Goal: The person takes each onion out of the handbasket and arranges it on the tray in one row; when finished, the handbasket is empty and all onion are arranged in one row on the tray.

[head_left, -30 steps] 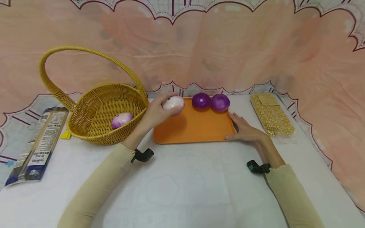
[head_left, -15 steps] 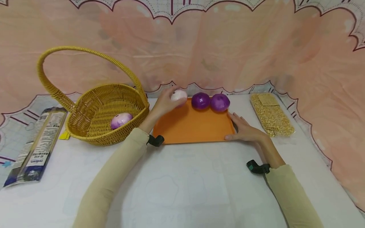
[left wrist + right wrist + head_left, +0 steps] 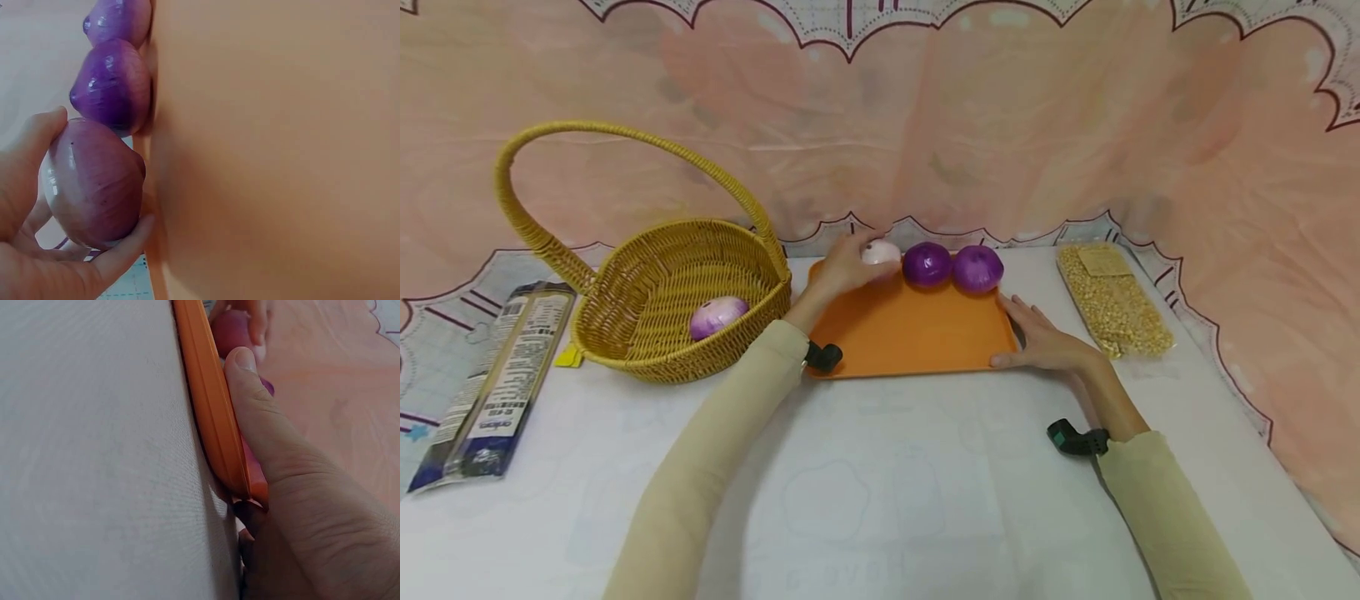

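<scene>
In my left hand (image 3: 844,271) I grip a pale pinkish onion (image 3: 97,184), thumb and fingers around its sides, at the back left of the orange tray (image 3: 917,333). The onion is close beside a dark purple onion (image 3: 927,265) at the tray's back edge. Another purple onion (image 3: 977,268) stands to the right of that one. With my right hand (image 3: 1048,342) I hold the tray's front right corner, thumb along the front rim and fingers at the right side. Some of these fingers are hidden in the right wrist view.
A yellow wicker basket (image 3: 625,325) with a tall handle stands on the left, with one pinkish-white onion (image 3: 718,317) inside. Farther left lies a long printed packet (image 3: 497,383), near a small yellow tag (image 3: 569,357). A bag of yellow kernels (image 3: 1116,300) lies at the right.
My left hand has carried the pale onion right and slightly down, from the tray's left end to beside the purple onions. My right hand has stayed at the tray corner.
</scene>
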Demonstrator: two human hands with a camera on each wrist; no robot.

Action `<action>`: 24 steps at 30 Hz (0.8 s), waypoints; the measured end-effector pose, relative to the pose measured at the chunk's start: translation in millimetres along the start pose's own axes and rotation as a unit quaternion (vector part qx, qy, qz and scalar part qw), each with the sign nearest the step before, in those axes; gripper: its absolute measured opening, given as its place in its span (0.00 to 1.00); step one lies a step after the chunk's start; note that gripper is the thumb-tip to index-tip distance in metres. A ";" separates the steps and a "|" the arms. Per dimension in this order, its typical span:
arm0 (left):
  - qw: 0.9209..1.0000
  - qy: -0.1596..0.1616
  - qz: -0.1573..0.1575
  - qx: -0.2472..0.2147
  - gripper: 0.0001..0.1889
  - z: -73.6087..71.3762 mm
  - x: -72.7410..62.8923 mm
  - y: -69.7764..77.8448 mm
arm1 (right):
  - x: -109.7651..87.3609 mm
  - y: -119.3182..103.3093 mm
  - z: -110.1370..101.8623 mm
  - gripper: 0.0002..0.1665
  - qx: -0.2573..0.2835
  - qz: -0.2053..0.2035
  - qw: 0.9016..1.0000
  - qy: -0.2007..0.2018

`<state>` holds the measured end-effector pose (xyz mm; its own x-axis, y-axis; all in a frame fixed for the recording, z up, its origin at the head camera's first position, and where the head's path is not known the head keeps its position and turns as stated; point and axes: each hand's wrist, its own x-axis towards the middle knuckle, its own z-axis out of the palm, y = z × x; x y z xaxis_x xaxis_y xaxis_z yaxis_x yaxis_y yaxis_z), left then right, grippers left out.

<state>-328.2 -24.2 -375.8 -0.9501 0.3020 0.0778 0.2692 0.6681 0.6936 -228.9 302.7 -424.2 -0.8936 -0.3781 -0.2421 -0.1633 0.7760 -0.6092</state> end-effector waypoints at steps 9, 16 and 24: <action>1.000 -0.009 -0.010 0.012 0.39 4.3 4.6 0.5 | 1.2 0.3 -0.5 0.68 0.003 0.005 1.000 0.001; 1.000 -0.004 -0.012 0.020 0.39 2.8 4.9 -0.5 | 2.3 0.0 -0.4 0.67 -0.002 0.007 1.000 0.004; 0.999 -0.009 -0.010 0.049 0.41 6.5 8.8 -0.1 | 1.7 -1.2 0.1 0.68 -0.005 -0.008 1.000 0.004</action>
<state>-335.6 -17.2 -379.8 -0.9524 0.3005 0.0514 0.2659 0.7365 0.6219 -230.2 301.0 -423.9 -0.8943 -0.3860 -0.2261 -0.1814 0.7749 -0.6055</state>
